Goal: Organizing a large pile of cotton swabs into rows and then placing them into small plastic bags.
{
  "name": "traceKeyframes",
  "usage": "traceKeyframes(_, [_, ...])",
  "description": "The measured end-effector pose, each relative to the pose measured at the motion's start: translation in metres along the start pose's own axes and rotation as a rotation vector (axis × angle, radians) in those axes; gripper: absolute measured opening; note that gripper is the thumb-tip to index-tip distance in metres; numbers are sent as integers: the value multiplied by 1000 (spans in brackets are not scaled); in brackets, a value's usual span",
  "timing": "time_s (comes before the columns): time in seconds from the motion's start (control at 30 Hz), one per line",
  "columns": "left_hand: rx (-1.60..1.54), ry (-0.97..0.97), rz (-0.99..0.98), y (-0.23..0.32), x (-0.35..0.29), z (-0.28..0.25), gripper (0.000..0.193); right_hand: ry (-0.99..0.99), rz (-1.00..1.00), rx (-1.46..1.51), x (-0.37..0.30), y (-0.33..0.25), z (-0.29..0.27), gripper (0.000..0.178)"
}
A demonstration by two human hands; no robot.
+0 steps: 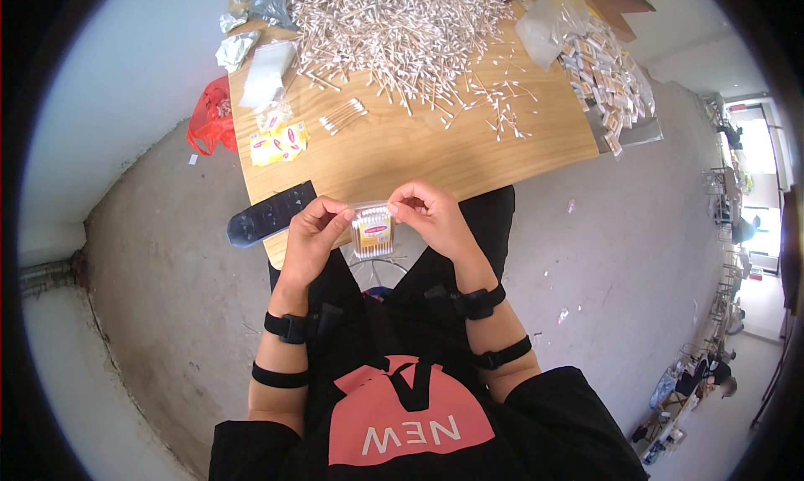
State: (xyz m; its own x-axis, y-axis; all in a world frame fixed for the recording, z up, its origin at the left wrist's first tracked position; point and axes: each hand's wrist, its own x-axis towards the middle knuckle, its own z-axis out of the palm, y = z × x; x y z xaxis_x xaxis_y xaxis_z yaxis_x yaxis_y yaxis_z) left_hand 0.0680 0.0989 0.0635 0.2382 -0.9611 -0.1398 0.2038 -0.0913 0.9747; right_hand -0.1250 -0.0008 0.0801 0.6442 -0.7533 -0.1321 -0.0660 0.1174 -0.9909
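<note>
Both hands, left hand (pixel 314 230) and right hand (pixel 427 213), pinch a small clear plastic packet of cotton swabs (pixel 373 230) between them, each grip closed on its top edge, above the near edge of the light wooden desk (pixel 419 150).

Bright, even daylight; my hands cast only faint, soft shadows. Glare blows out the doorway (pixel 758 159) at far right. Heavy fisheye bend toward a black rim. Centre sharp; the cotton swab heap (pixel 394 25) slightly washed out.
</note>
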Motion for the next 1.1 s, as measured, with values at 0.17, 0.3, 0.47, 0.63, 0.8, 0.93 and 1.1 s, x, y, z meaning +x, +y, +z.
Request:
traceKeyframes(0.17, [154,-33,-24,8,0,6,9,-75,-39,-83,0,-3,5,8])
traceKeyframes(0.3, [257,-73,7,14,-3,13,10,-39,-54,-209,0,-8,9,6])
traceKeyframes(0.47, [355,-48,44,18,-3,18,8,-63,-126,-266,-1,-7,9,7])
traceKeyframes(0.63, [484,-82,142,22,-4,17,9,-55,-142,-271,-4,-10,9,7])
traceKeyframes(0.8, [494,-90,132,23,-6,17,9,-85,-130,-225,-2,-11,7,6])
traceKeyframes(0.93, [537,-83,167,27,-5,17,9,-66,-201,-311,-4,-16,7,6])
traceKeyframes(1.1, [617,-43,295,35,-4,18,10,14,-228,-330,-8,-22,7,7])
